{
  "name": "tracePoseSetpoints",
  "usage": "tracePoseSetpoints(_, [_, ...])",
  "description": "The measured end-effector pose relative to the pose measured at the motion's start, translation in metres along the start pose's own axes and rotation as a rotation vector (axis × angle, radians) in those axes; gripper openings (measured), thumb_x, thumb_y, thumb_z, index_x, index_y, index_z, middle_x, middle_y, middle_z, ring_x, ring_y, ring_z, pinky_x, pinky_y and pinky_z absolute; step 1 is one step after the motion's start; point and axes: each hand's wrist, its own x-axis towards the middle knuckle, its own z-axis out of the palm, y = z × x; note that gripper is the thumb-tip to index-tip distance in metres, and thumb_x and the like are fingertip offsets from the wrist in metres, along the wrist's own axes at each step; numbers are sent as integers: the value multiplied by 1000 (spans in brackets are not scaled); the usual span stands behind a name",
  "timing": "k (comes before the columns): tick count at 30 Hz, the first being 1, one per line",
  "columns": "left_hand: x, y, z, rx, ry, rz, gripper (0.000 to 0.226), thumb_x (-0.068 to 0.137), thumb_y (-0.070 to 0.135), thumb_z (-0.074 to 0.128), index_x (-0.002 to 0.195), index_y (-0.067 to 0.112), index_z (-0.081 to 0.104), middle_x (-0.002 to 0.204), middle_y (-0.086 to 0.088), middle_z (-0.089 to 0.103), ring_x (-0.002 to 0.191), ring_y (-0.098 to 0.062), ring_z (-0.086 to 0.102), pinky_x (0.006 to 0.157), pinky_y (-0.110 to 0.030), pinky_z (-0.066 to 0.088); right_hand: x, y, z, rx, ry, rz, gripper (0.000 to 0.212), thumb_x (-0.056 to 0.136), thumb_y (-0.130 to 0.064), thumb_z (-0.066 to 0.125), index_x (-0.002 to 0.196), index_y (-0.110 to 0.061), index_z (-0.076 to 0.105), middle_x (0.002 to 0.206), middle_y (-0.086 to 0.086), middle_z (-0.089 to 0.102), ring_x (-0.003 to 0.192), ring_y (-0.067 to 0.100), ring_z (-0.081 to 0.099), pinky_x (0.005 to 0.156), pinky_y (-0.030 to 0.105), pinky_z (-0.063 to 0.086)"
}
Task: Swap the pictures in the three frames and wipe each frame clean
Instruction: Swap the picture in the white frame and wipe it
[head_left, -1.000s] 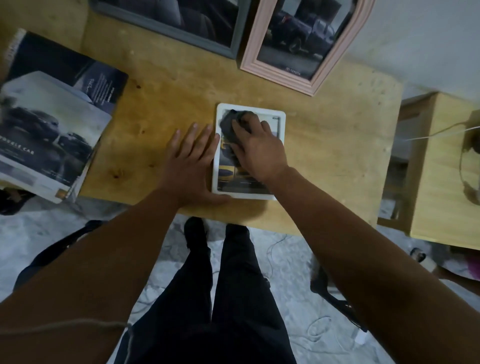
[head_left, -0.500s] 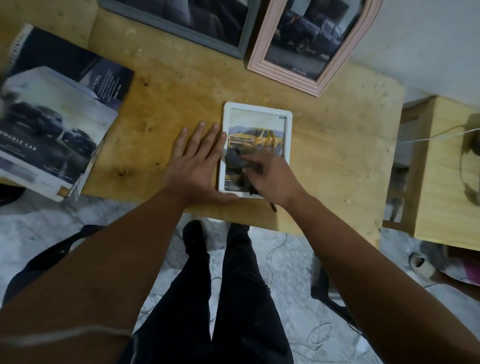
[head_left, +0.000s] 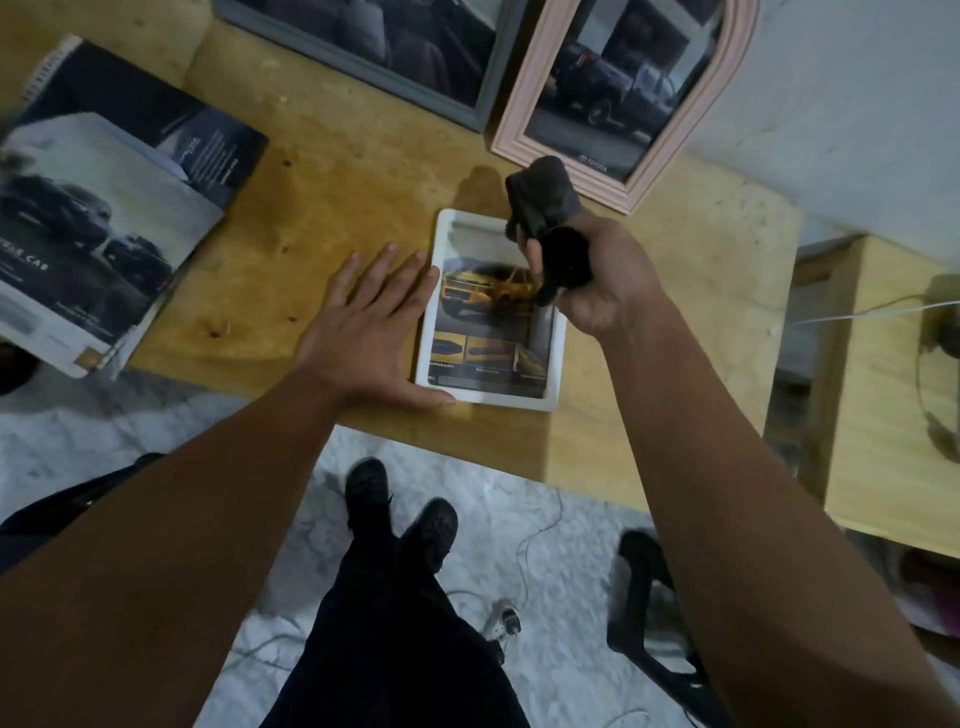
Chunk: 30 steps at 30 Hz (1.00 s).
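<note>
Where the picture's left edge cut it short, a stack of car brochures (head_left: 98, 208) lay on the wooden table (head_left: 337, 182), its print too blurred to read. Right of it, at centre, the left hand (head_left: 363, 332) lay flat and open, fingers spread on the tabletop, its thumb and forefinger against the left rim of the white frame (head_left: 556, 364). That frame lay flat near the table's front edge, holding a picture of a yellow car; its upper right corner was hidden behind the right hand (head_left: 597, 280). The right hand was closed around a dark cloth (head_left: 543, 202), lifted above the frame; whether the cloth touched the glass could not be told. Along the top, a grey frame (head_left: 483, 88) and a pink frame (head_left: 524, 104) leaned upright, both cropped by the upper edge, their dark vehicle pictures dim. At far right a second wooden surface (head_left: 872, 415) ran out of view.
</note>
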Motion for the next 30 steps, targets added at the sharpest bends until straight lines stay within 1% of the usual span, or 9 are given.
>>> tracePoseSetpoints(1, [1,0,1,0,0,0,149,55,113,20,165,19,-11,175,-3,-15,160,-26,-19,128,-58,0,0,0,2,-228,65,-113,30,92,0,49,120,-4,60,110,22,63,86,26,67,56,28,56])
tracePoseSetpoints(3, [1,0,3,8,10,-10,148,55,113,20,165,19,-13,174,-2,-15,160,-26,-18,128,-58,-1,4,6,1,-921,161,-454,27,87,-8,56,110,-10,69,92,7,65,81,16,63,60,28,49])
tracePoseSetpoints(5, [0,1,2,16,19,-15,148,56,113,20,165,20,-14,174,-2,-15,160,-25,-18,129,-57,-1,11,26,-4,-1555,118,-715,31,93,-23,58,121,-16,69,106,6,61,94,19,60,75,29,47])
tracePoseSetpoints(8, [-3,4,3,25,39,-26,145,58,112,21,166,20,-11,175,0,-14,160,-24,-17,129,-56,0,20,66,-17,-2068,-16,-805,33,101,-32,49,125,-12,63,127,15,49,88,35,62,74,41,54])
tracePoseSetpoints(13, [-5,5,1,20,45,-31,144,58,110,22,166,21,-10,175,2,-14,160,-22,-17,129,-55,0,-11,94,-46,-2073,-162,-860,24,96,-20,59,115,-9,68,118,16,53,72,39,62,59,44,57])
tracePoseSetpoints(18, [-4,6,-1,24,45,-31,144,58,111,22,166,21,-10,175,1,-14,160,-22,-17,129,-55,0,-40,65,-48,-1864,-491,-474,29,103,-22,55,126,-15,70,120,7,65,96,22,64,86,37,54])
tracePoseSetpoints(21, [-3,5,-1,25,37,-27,144,58,111,23,166,20,-7,175,0,-11,161,-23,-15,129,-56,2,-22,29,-36,-1706,-259,-616,23,102,-20,55,117,-15,72,109,4,68,98,20,63,84,30,48])
tracePoseSetpoints(24, [-3,5,-1,26,30,-27,145,58,111,24,166,20,-7,175,0,-10,161,-23,-14,129,-56,2,11,12,-31,-1744,-11,-736,29,102,-21,53,127,-13,66,114,13,62,101,25,59,79,26,39])
tracePoseSetpoints(30, [-2,5,0,24,31,-29,144,59,110,27,166,21,-5,176,1,-7,161,-22,-12,129,-57,5,6,50,-33,-1976,-104,-761,30,101,-19,50,123,-14,70,116,12,60,95,35,62,72,39,50])
